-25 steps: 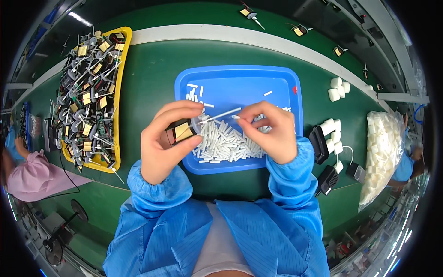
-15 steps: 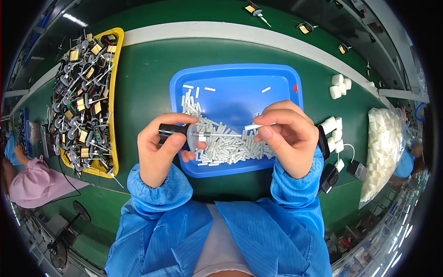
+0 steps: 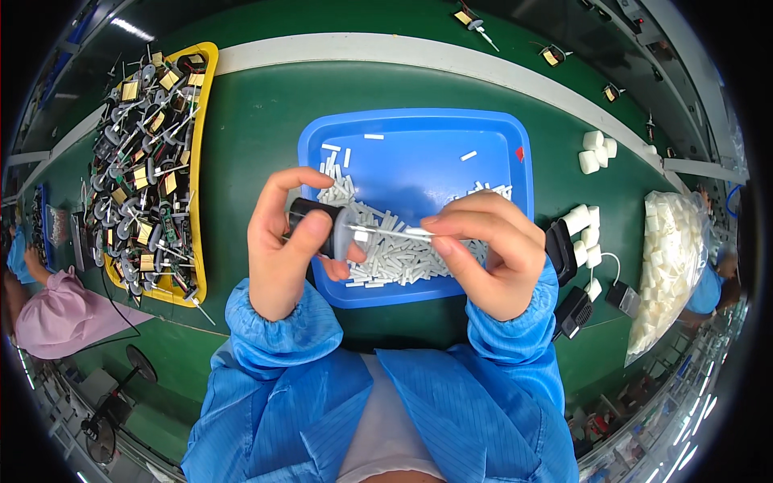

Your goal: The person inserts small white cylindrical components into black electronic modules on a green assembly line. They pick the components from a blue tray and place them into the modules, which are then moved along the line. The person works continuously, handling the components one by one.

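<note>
Between the thumb and fingers of my left hand (image 3: 278, 249) is a black cylindrical part with a grey disc (image 3: 344, 233) on its end. From the disc a thin metal shaft (image 3: 382, 233) sticks out to the right, with a small white block at its base. My right hand (image 3: 503, 258) pinches a short white tube (image 3: 419, 232) at the shaft's far end; how far the tube sits over the shaft cannot be made out. Both hands are above a blue tray (image 3: 411, 118) holding many loose white tubes (image 3: 394, 262).
A yellow bin (image 3: 206, 161) heaped with similar shafted parts stands at left. To the right are white foam-like plugs (image 3: 594, 151), black devices (image 3: 573, 312) and a clear bag of white plugs (image 3: 662, 274). More parts (image 3: 552, 55) lie beyond the pale strip. A person in pink (image 3: 68, 314) is far left.
My right hand has moved left and slightly down, bringing the white tube to the shaft's end. The black part in my left hand has tilted and shifted slightly right.
</note>
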Demonstrator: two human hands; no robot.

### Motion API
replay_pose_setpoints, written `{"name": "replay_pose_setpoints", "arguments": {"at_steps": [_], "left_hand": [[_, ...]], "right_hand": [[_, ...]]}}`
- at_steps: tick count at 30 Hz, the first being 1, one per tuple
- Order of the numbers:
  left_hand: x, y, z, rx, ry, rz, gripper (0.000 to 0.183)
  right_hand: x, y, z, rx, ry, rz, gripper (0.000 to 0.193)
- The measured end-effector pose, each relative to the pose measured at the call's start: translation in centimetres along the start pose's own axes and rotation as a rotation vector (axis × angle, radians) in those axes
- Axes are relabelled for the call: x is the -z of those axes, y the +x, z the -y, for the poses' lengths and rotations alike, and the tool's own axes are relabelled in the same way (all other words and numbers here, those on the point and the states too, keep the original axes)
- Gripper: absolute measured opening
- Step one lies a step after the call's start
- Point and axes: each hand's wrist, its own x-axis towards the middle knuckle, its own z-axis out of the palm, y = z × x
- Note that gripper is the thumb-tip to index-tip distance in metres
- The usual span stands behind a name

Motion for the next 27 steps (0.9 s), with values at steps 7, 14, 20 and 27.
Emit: {"name": "replay_pose_setpoints", "arguments": {"at_steps": [7, 14, 20, 27], "left_hand": [[0.4, -0.1, 0.2, -0.001, -0.005, -0.054, 0.027], [-0.1, -0.5, 0.1, 0.041, 0.02, -0.053, 0.026], [-1.3, -0.8, -0.1, 0.034, 0.128, -0.07, 0.03], [-1.0, -1.3, -1.1, 0.221, 0.082, 0.05, 0.022]], "right_hand": [[0.3, -0.6, 0.4, 0.101, -0.057, -0.107, 0.023], [0.2, -0.8, 0.7, 0.166, -0.125, -0.103, 0.024], [-0.4, -0.8, 0.7, 0.192, -0.191, -0.031, 0.024], [-1.1, -1.2, 0.5, 0.176, -0.261, 0.021, 0.018]]}}
